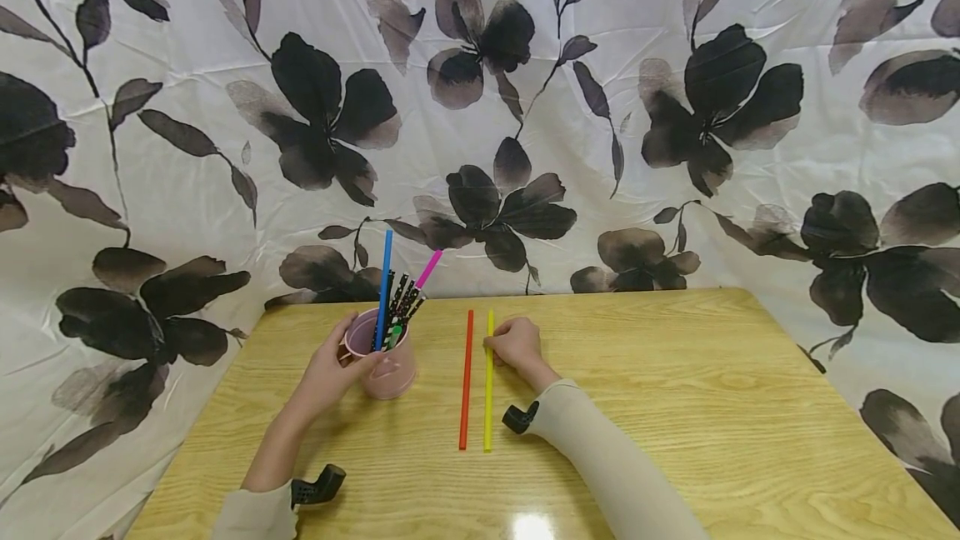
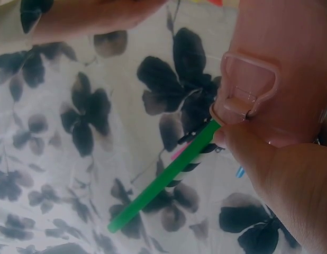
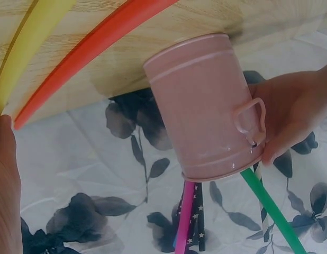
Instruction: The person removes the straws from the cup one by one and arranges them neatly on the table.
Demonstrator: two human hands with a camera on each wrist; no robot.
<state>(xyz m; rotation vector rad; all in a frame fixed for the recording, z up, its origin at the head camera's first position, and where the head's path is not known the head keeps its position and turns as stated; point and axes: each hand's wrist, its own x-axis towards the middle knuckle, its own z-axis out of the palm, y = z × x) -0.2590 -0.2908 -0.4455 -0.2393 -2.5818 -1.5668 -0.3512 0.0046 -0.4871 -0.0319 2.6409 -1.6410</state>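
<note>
My left hand (image 1: 332, 369) holds a pink cup (image 1: 390, 378) by its side, with the thumb near the rim. Several straws stand in it: a blue straw (image 1: 385, 286), a magenta straw (image 1: 429, 269), a green straw (image 3: 274, 211) and black patterned straws (image 3: 198, 217). To the right, a red straw (image 1: 467, 382) and a yellow straw (image 1: 488, 407) lie side by side on the table, roughly parallel. At the yellow one's far part, my right hand (image 1: 519, 343) pinches it, thumb visible against it in the right wrist view.
The wooden table (image 1: 675, 390) ends at a back edge against a white cloth (image 1: 600, 190) with dark flowers. A small wire handle (image 3: 253, 121) sticks out from the cup's side. Black wrist cameras (image 1: 318, 486) sit on both sleeves.
</note>
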